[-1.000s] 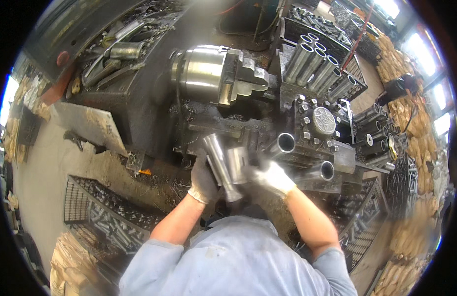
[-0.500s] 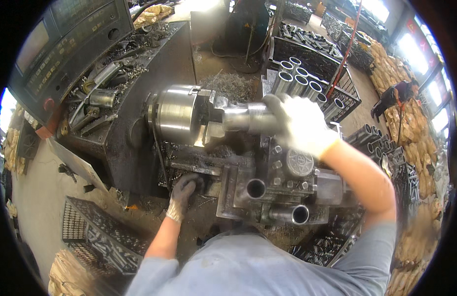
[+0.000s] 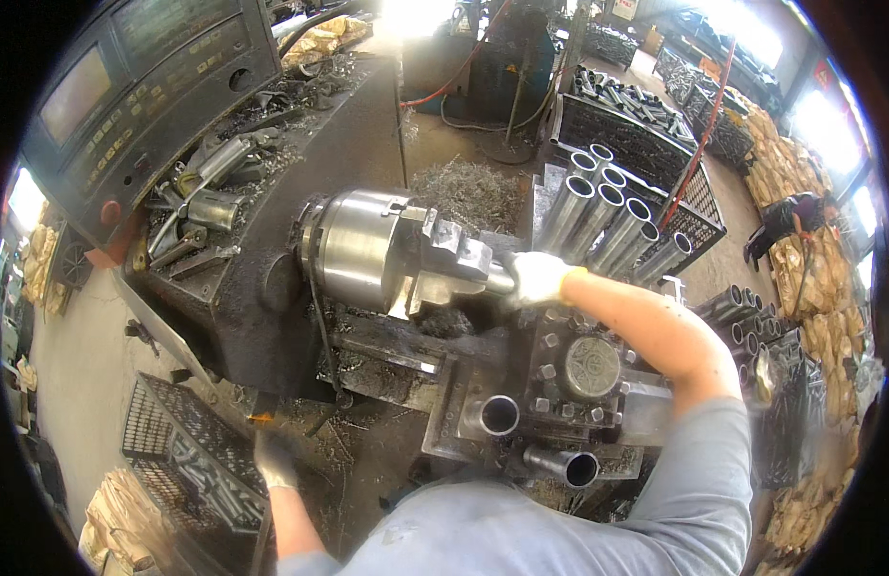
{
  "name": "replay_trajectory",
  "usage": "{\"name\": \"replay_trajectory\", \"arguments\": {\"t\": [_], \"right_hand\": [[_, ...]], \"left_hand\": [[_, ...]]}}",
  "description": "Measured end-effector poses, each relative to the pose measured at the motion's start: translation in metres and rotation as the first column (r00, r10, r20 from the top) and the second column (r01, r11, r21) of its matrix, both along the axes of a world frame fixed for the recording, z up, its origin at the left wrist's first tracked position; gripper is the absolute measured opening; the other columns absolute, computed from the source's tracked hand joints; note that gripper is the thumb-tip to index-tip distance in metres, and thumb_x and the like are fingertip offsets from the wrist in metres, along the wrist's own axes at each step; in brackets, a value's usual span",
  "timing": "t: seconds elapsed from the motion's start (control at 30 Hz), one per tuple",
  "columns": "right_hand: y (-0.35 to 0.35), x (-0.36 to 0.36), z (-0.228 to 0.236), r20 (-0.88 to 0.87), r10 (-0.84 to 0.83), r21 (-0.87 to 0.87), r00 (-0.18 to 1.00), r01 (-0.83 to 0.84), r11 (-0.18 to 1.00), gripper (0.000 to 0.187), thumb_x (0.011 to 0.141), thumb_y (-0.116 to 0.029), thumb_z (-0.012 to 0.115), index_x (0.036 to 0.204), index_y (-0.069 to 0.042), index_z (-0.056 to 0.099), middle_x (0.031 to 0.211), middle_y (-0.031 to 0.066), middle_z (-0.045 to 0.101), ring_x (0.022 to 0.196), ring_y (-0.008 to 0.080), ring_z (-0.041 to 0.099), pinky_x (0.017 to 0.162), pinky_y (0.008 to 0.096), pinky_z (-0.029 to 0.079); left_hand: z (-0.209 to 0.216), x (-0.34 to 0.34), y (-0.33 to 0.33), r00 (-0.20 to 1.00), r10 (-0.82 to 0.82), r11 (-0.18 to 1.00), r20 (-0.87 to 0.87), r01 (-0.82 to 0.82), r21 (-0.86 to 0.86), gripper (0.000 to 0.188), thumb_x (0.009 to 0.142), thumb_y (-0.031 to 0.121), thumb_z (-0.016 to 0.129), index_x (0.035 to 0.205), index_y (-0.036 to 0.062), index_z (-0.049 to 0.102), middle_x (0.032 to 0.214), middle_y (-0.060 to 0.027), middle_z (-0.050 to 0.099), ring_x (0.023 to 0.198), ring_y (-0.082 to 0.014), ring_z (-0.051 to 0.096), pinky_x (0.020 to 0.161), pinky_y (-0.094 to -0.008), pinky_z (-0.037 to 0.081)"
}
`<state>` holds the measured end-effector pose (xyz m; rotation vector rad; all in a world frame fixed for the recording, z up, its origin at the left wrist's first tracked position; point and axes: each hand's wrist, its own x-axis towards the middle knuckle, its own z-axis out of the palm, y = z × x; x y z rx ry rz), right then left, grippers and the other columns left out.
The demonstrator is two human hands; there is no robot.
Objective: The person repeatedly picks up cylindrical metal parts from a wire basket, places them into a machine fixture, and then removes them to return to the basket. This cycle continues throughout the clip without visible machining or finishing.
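Observation:
My right hand [image 3: 539, 279], in a pale work glove, is closed round the outer end of a steel tube [image 3: 501, 278]. The tube's other end sits between the stepped jaws of a lathe chuck [image 3: 358, 248]; how firmly the jaws touch it I cannot tell. Low on the left, my gloved left hand [image 3: 274, 463] is beside a black mesh basket [image 3: 161, 403] holding small metal parts. Motion smears its fingers, so their pose is unclear. Just below my right hand is the bolted tool post [image 3: 590, 367], with two hollow cylinders [image 3: 499, 415] at its near side.
Several finished-looking steel tubes [image 3: 608, 206] stand upright beyond the tool post. A control panel [image 3: 128, 106] with a red button rises at upper left. Tools and chips cover the machine top [image 3: 320, 144]. Metal shavings [image 3: 468, 192] heap behind the chuck. Another person [image 3: 790, 221] bends over at far right.
My left hand has left the machine's front and moved left and down to the basket. My right hand and the tube have shifted closer to the chuck, more tube now being inside the jaws.

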<state>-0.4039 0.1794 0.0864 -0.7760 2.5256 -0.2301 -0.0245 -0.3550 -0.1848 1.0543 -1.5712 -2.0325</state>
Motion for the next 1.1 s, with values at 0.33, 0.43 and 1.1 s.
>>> {"name": "replay_trajectory", "arguments": {"t": [0.33, 0.43, 1.1], "right_hand": [[-0.008, -0.023, -0.025, 0.253, -0.006, -0.464, 0.967, 0.127, 0.877, 0.063, 0.077, -0.026, 0.086, 0.127, 0.002, 0.063, 0.097, 0.0154, 0.076, 0.086, 0.023, 0.072, 0.079, 0.0381, 0.059], [-0.002, 0.003, -0.005, -0.174, -0.049, -0.238, 0.984, 0.006, 0.971, 0.104, 0.079, -0.035, 0.085, 0.164, 0.002, 0.037, 0.132, 0.0271, 0.072, 0.119, 0.0375, 0.072, 0.108, 0.0438, 0.056], [0.124, 0.415, -0.007, 0.109, -0.937, -0.84, 0.333, 0.534, 0.092, 0.04, 0.092, -0.006, 0.074, 0.129, 0.007, 0.07, 0.109, 0.0112, 0.077, 0.097, 0.016, 0.071, 0.091, 0.0303, 0.056]], "left_hand": [[0.048, -0.031, -0.039, 0.969, 0.245, 0.85, 0.018, -0.223, 0.477, 0.038, 0.112, 0.046, 0.052, 0.092, 0.0158, 0.061, 0.073, 0.0028, 0.057, 0.055, -0.012, 0.05, 0.049, -0.0271, 0.04], [0.019, -0.03, -0.047, 0.982, 0.19, 0.979, -0.02, -0.188, 0.074, 0.032, 0.11, 0.042, 0.055, 0.096, 0.0154, 0.064, 0.076, 0.0019, 0.058, 0.057, -0.0144, 0.052, 0.052, -0.0322, 0.044], [0.44, -0.3, -0.056, 0.913, 0.257, -0.202, 0.316, 0.371, -0.907, 0.087, 0.1, 0.032, 0.065, 0.173, 0.0155, 0.022, 0.113, -0.0262, 0.078, 0.103, -0.0407, 0.078, 0.092, -0.0522, 0.06]]}}
